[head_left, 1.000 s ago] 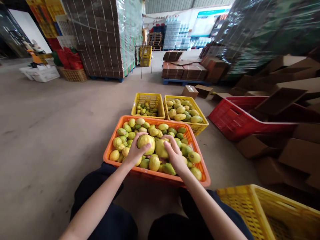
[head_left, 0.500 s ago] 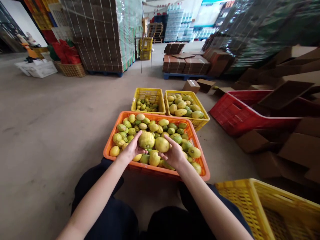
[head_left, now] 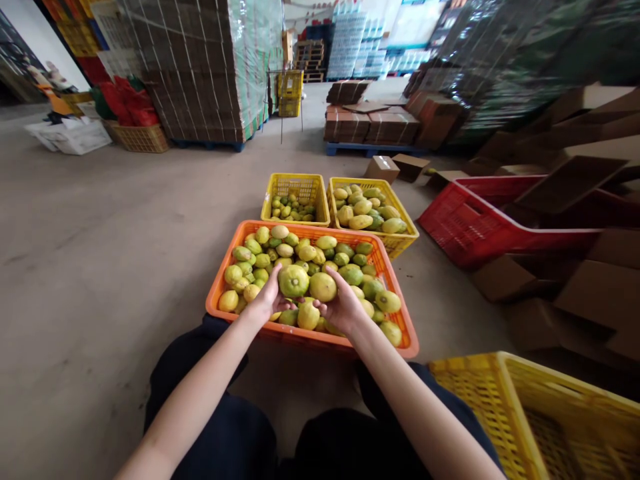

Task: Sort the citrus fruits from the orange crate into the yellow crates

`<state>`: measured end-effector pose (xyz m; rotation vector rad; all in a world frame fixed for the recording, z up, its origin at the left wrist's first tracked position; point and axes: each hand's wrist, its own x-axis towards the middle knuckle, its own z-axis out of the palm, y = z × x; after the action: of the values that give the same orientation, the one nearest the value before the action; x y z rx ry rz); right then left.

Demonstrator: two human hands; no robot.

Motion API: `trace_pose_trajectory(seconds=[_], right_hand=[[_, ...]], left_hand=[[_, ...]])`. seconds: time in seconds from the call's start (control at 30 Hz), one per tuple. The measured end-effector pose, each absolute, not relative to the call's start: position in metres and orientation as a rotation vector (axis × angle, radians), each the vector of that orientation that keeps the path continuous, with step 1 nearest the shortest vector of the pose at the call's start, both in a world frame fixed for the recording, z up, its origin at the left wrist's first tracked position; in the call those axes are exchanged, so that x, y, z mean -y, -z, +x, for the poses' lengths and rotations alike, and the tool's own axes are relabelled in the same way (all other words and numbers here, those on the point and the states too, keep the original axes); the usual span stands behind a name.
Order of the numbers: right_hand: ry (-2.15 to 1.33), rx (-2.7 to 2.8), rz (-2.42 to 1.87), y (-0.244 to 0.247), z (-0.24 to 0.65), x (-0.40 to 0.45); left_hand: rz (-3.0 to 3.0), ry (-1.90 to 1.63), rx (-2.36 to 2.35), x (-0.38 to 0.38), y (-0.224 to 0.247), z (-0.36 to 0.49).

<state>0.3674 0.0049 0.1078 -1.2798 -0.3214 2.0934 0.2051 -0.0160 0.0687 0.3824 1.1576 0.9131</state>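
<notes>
In my left hand (head_left: 269,295) is a green-yellow papaya (head_left: 293,281), its round stem end turned toward me. My right hand (head_left: 343,303) cups a yellower papaya (head_left: 323,287) right beside it. Both fruits are held side by side above an orange crate (head_left: 220,283) filled with many green and yellow papayas. The fingers curl under each fruit, partly hidden, with the thumbs along the outer sides.
Behind the orange crate stand a yellow crate of small papayas (head_left: 267,202) and a yellow crate of larger ones (head_left: 400,241). At right are a red crate (head_left: 457,223) and loose cardboard boxes (head_left: 595,293). Another yellow crate (head_left: 480,393) sits at lower right.
The papaya in my left hand has turned, so its stem end now faces me. The right papaya stays in nearly the same place. The view has shifted slightly.
</notes>
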Motion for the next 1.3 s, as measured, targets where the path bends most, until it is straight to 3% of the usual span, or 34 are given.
trace_pose_trajectory(seconds=[0.3, 0.63, 0.83, 1.3], right_hand=[[-2.096, 0.385, -1.25, -0.109, 0.373, -0.007], [-2.207, 0.542, -1.237, -0.112, 0.369, -0.003], [-2.142, 0.54, -1.195, -0.112, 0.373, -0.007], [-2.109, 0.418, -1.226, -0.117, 0.37, -0.008]], left_hand=[[0.585, -0.754, -1.243, 0.02, -0.087, 0.204], [0.828, -1.309, -1.283, 0.024, -0.085, 0.208], [0.818, -1.184, -1.134, 0.028, -0.087, 0.2], [0.686, -0.894, -1.293, 0.021, -0.08, 0.205]])
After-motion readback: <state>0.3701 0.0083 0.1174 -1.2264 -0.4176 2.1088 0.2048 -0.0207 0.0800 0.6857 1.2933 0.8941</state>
